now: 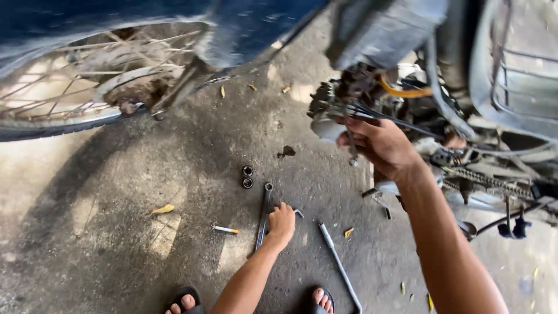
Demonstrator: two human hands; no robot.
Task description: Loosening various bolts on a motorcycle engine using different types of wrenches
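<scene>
We observe the left hand (281,224) lowered to the stained concrete floor (192,163), its grip closed on a long grey metal wrench (263,215) lying flat there, just beside two small dark sockets (247,177) and a slim steel rod (339,263). The right hand (381,145) is raised to the grimy motorcycle engine assembly (343,99), fingers curled around a pale rounded part (326,129) and black cables (383,114). We note a spoked wheel (75,87) at upper left and a drive chain (485,180) at right.

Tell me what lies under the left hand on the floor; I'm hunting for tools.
The left hand rests on a long wrench on the concrete floor. A small bent metal piece pokes out beside the fingers. Anything under the palm is hidden.
</scene>
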